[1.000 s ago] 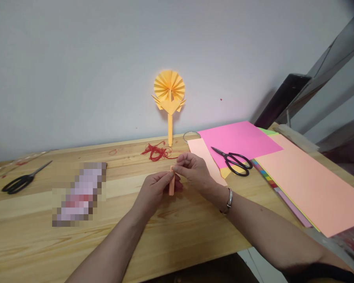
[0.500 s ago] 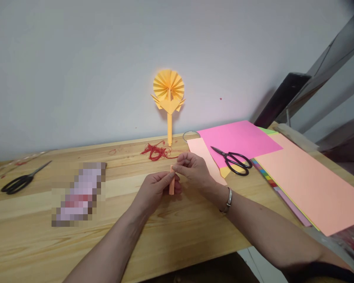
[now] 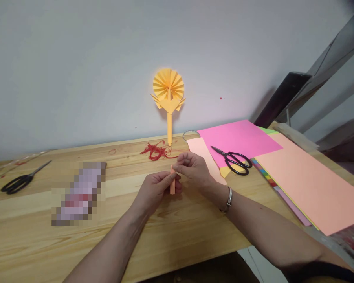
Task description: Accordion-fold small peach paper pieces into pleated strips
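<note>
A pale grey wall [image 3: 76, 78] rises behind the light wood-grain surface [image 3: 171, 247]. At the clock's centre, both grips are closed on a folded peach paper strip [image 3: 172, 188]: left hand [image 3: 154, 189] around its side, right hand [image 3: 194, 169] pinching its top. A yellow paper fan flower [image 3: 169, 104] stands at twelve, tangled red thread [image 3: 155, 151] lies at eleven, black-handled scissors [image 3: 17, 183] at nine, a pink sheet [image 3: 241, 137] at two.

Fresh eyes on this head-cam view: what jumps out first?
Probably the yellow pleated paper fan on its stem, upright before the plain wall. Next, the bright pink sheet right of centre, scissors lying partly over it. Then, near the middle, the left hand and right hand pinching a small orange strip.
</note>
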`<action>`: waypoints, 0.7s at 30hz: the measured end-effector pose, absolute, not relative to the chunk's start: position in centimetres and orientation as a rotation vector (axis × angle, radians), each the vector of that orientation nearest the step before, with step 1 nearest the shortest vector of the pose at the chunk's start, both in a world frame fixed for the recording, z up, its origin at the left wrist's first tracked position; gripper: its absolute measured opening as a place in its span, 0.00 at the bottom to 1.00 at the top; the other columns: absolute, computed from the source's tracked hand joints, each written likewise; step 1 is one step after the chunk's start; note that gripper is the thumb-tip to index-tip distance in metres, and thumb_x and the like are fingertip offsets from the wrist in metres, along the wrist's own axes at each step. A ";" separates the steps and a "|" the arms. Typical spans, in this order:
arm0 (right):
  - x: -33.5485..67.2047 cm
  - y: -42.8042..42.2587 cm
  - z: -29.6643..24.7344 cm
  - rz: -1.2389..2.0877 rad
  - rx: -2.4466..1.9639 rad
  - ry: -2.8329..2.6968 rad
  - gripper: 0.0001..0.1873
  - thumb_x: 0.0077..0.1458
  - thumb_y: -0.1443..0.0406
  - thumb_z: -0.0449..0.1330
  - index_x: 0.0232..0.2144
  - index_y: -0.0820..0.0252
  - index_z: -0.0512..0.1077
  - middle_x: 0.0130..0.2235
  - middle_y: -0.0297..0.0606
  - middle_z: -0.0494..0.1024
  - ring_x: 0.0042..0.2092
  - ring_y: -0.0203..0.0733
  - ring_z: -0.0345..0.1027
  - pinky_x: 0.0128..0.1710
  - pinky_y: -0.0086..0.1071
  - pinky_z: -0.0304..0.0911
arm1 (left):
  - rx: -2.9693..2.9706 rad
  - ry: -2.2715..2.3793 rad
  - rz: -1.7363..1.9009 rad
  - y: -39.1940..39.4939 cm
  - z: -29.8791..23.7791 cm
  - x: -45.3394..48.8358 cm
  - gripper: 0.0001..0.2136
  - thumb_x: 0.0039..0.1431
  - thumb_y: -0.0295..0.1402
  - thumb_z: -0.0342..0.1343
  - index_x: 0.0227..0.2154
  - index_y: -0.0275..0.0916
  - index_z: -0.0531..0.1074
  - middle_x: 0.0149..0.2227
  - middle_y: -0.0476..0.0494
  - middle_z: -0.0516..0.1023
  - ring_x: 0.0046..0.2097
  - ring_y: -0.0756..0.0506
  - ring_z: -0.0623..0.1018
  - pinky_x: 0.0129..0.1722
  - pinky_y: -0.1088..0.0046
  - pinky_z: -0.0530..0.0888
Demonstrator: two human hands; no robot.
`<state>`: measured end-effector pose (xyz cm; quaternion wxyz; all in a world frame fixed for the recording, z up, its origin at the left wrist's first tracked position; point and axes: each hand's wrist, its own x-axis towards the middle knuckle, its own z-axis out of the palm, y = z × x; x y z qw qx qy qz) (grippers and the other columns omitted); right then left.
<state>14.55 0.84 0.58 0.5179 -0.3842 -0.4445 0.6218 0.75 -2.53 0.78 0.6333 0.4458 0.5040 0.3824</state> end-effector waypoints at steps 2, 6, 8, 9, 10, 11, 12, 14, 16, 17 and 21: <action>14.6 0.9 0.6 1.479 -0.924 -1.065 0.14 0.37 0.65 0.66 0.26 0.59 0.64 0.21 0.26 0.69 0.24 0.30 0.63 0.25 0.27 0.60 | 0.973 1.140 0.887 -2.5 0.7 0.7 0.15 0.50 0.45 0.59 0.28 0.35 0.75 0.23 0.46 0.76 0.26 0.49 0.74 0.28 0.75 0.69; 14.9 1.1 0.7 1.476 -0.930 -1.044 0.15 0.37 0.65 0.67 0.27 0.59 0.64 0.22 0.25 0.69 0.24 0.29 0.63 0.26 0.26 0.60 | 0.871 1.079 0.911 -2.5 0.5 0.7 0.16 0.50 0.45 0.59 0.29 0.34 0.76 0.24 0.44 0.77 0.26 0.49 0.74 0.29 0.74 0.71; 15.0 1.1 0.7 1.485 -0.929 -1.038 0.15 0.37 0.66 0.66 0.27 0.59 0.64 0.22 0.25 0.69 0.24 0.29 0.63 0.25 0.26 0.59 | 0.882 1.064 0.913 -2.5 0.5 0.7 0.16 0.50 0.44 0.59 0.30 0.34 0.76 0.24 0.44 0.77 0.27 0.49 0.75 0.29 0.74 0.71; 15.0 1.1 0.7 1.486 -0.929 -1.037 0.15 0.37 0.66 0.66 0.27 0.59 0.64 0.21 0.25 0.69 0.24 0.29 0.63 0.25 0.26 0.59 | 0.903 1.074 0.912 -2.5 0.5 0.7 0.16 0.50 0.44 0.59 0.29 0.34 0.76 0.24 0.44 0.77 0.27 0.49 0.75 0.30 0.74 0.71; 15.0 1.1 0.8 1.486 -0.929 -1.037 0.14 0.38 0.66 0.66 0.27 0.59 0.64 0.21 0.24 0.68 0.24 0.29 0.63 0.26 0.26 0.59 | 0.930 1.098 0.910 -2.6 0.6 0.7 0.15 0.50 0.44 0.59 0.29 0.34 0.76 0.24 0.44 0.77 0.27 0.49 0.75 0.30 0.74 0.71; 15.0 1.0 0.8 1.482 -0.930 -1.037 0.14 0.38 0.66 0.66 0.27 0.59 0.64 0.21 0.25 0.68 0.24 0.29 0.63 0.26 0.26 0.59 | 0.960 1.128 0.907 -2.6 0.7 0.8 0.15 0.50 0.44 0.58 0.29 0.34 0.76 0.24 0.44 0.77 0.27 0.49 0.75 0.30 0.74 0.71; 14.9 1.0 0.8 1.476 -0.933 -1.035 0.14 0.38 0.66 0.66 0.27 0.59 0.64 0.21 0.25 0.68 0.24 0.29 0.63 0.26 0.26 0.59 | 0.993 1.159 0.903 -2.6 0.9 0.8 0.15 0.51 0.44 0.58 0.28 0.34 0.76 0.24 0.44 0.78 0.27 0.48 0.75 0.30 0.74 0.71; 14.9 1.0 0.8 1.458 -0.945 -1.030 0.14 0.37 0.65 0.66 0.26 0.59 0.64 0.22 0.25 0.68 0.25 0.30 0.63 0.26 0.27 0.59 | 1.053 1.205 0.897 -2.7 1.1 0.9 0.16 0.51 0.45 0.58 0.28 0.34 0.76 0.24 0.44 0.77 0.27 0.48 0.75 0.30 0.73 0.71; 14.9 1.0 0.7 1.451 -0.953 -1.031 0.15 0.37 0.65 0.66 0.26 0.59 0.64 0.22 0.25 0.68 0.25 0.30 0.63 0.26 0.27 0.59 | 1.087 1.229 0.894 -2.8 1.2 1.0 0.16 0.51 0.45 0.57 0.28 0.34 0.76 0.25 0.44 0.77 0.27 0.48 0.75 0.30 0.73 0.71; 14.8 1.1 0.7 1.452 -0.955 -1.031 0.15 0.37 0.65 0.66 0.26 0.59 0.64 0.22 0.25 0.68 0.25 0.30 0.63 0.26 0.27 0.59 | 1.092 1.234 0.895 -2.8 1.2 1.0 0.16 0.51 0.45 0.57 0.28 0.34 0.76 0.24 0.44 0.77 0.27 0.48 0.75 0.30 0.73 0.71; 14.8 1.1 0.6 1.455 -0.954 -1.024 0.14 0.37 0.66 0.66 0.26 0.59 0.64 0.22 0.25 0.68 0.25 0.30 0.63 0.26 0.27 0.59 | 1.079 1.224 0.889 -2.7 1.1 1.0 0.15 0.51 0.44 0.57 0.27 0.35 0.76 0.24 0.46 0.77 0.27 0.49 0.74 0.30 0.74 0.71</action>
